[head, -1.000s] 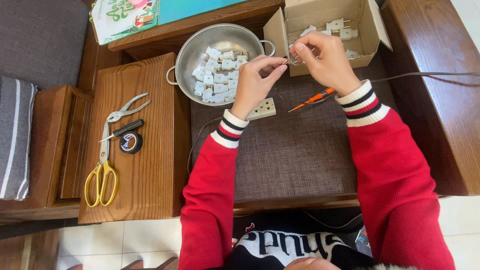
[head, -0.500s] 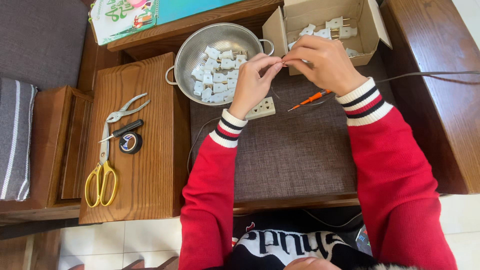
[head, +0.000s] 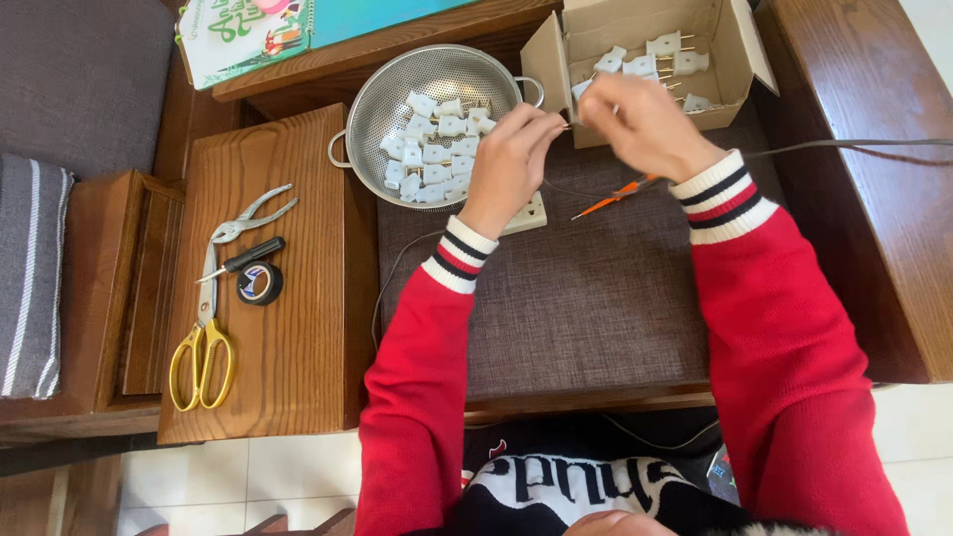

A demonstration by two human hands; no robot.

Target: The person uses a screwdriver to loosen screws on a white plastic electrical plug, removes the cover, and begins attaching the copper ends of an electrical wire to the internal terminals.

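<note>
At the far left of the frame we saw a grey cushion with pale stripes (head: pixel 30 288) lying beside a dark wooden tray (head: pixel 119 288). Right of that, on a long wooden board (head: pixel 288 328), lay a pair of yellow-handled scissors (head: pixel 202 357), silver pliers (head: pixel 238 223), a small black-handled screwdriver (head: pixel 246 258) and a roll of black tape (head: pixel 260 284), all close together. In the upper left a green illustrated booklet (head: pixel 288 30) rested on a wooden ledge. In the upper middle stood a round perforated metal colander (head: pixel 397 84) holding a heap of small white plastic plug pieces (head: pixel 437 149). Just right of the colander, over a brown woven mat (head: pixel 556 298), our left hand (head: pixel 508 164) had its fingers drawn together at the tips, pinching a small part too tiny to name. Under its wrist sat a white square socket (head: pixel 531 213). Our right hand (head: pixel 640 124) was right beside the left, its fingertips closed on the same small part, so the thing we worked on sat between both hands in the upper middle of the frame. Below the right hand an orange-handled screwdriver (head: pixel 620 194) lay on the mat. Behind the hands an open cardboard box (head: pixel 735 50) held more white pronged plug pieces (head: pixel 655 60), and a grey cable (head: pixel 854 146) ran off to the right edge.
</note>
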